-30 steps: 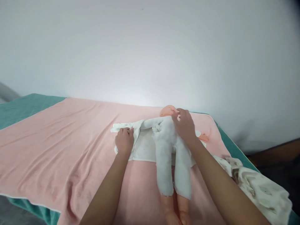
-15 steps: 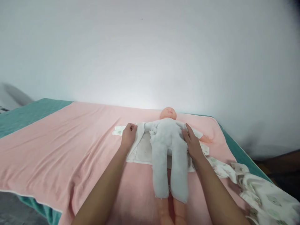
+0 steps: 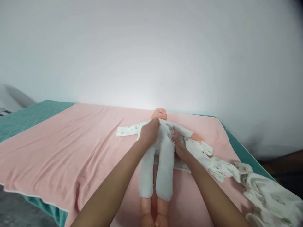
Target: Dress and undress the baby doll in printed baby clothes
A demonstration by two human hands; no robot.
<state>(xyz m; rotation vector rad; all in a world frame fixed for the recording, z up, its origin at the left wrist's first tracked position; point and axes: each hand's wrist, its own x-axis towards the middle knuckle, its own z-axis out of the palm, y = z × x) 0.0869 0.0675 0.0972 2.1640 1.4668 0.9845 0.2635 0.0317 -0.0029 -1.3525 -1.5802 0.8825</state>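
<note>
A baby doll (image 3: 165, 167) with a white cloth body lies on its back, its head (image 3: 159, 113) toward the wall and its feet toward me. My left hand (image 3: 149, 132) is closed over the upper chest, gripping the front of a patterned baby shirt (image 3: 127, 130); its fingertips are partly hidden. One sleeve stretches out left. My right hand (image 3: 179, 145) rests against the doll's right-hand side in view, fingers extended along the torso. The shirt's other half (image 3: 199, 148) lies spread under and beside the doll there, that doll arm (image 3: 183, 129) lying outside its sleeve.
Under everything is a pink blanket (image 3: 59, 148) on a green-covered bed (image 3: 21, 118). More patterned baby clothing (image 3: 272, 195) lies bunched at the right edge. A white wall (image 3: 151, 56) stands behind.
The doll has shifted left. My left hand has moved right onto its chest, bringing the shirt's left front over. My right hand has followed the doll leftward, uncovering more shirt.
</note>
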